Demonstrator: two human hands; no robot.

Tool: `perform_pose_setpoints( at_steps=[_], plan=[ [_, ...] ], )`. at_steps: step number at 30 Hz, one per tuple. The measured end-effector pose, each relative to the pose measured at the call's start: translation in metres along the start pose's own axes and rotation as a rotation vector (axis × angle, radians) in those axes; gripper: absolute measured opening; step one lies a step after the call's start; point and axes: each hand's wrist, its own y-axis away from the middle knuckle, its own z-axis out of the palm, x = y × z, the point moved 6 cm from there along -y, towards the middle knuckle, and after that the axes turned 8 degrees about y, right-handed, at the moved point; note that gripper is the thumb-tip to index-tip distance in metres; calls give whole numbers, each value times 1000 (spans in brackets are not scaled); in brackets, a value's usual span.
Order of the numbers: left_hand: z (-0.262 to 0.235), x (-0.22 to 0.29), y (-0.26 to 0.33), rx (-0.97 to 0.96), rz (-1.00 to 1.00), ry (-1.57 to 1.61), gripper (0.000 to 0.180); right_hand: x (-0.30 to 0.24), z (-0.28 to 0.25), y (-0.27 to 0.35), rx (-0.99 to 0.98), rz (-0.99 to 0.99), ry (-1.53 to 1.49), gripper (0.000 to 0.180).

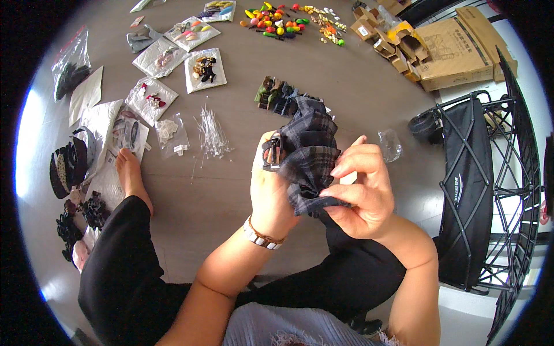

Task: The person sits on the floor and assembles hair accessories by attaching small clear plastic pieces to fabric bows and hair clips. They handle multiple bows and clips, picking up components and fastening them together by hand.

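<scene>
A dark plaid fabric bow hair clip point(311, 138) is held up in front of me, its pleated folds fanned out. My left hand point(268, 193) is closed around its left side, fingers mostly hidden behind the cloth. Near that hand's thumb shows the metal clasp point(273, 153) of the clip. With thumb and fingertips, my right hand point(366, 193) pinches the lower right edge of the fabric. Just beyond, on the floor, lies a row of similar plaid hair clips point(280, 95) in green, brown and dark blue.
Left of the hands, white plastic ties point(212, 134) lie near bagged hair accessories point(153, 101). Headbands point(70, 161) and dark scrunchies point(92, 210) sit by my foot. Colourful toy fruit point(274, 23) lies far off. Cardboard boxes point(456, 49) and a black folding frame point(470, 184) stand right.
</scene>
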Motion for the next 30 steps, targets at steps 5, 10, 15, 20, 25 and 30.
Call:
perform_pose_setpoints(
  at_steps=[5,10,15,20,25,30],
  plan=[
    [-1,4,-6,-66,-49,-48,27,2,-2,1,139,0,-89,33],
    [-7,10,-10,-4,1,-336,23,12,11,-2,165,79,-249,75],
    [7,8,-2,-165,51,-421,18,20,11,-7,54,109,-381,107],
    [2,12,-5,-131,40,-460,27,17,7,-6,-9,67,-209,75],
    [10,24,-5,-28,232,-387,26,4,16,-3,-15,36,-63,53],
    [5,32,-2,170,319,-188,25,-5,29,-21,138,-136,-71,37]
  ],
)
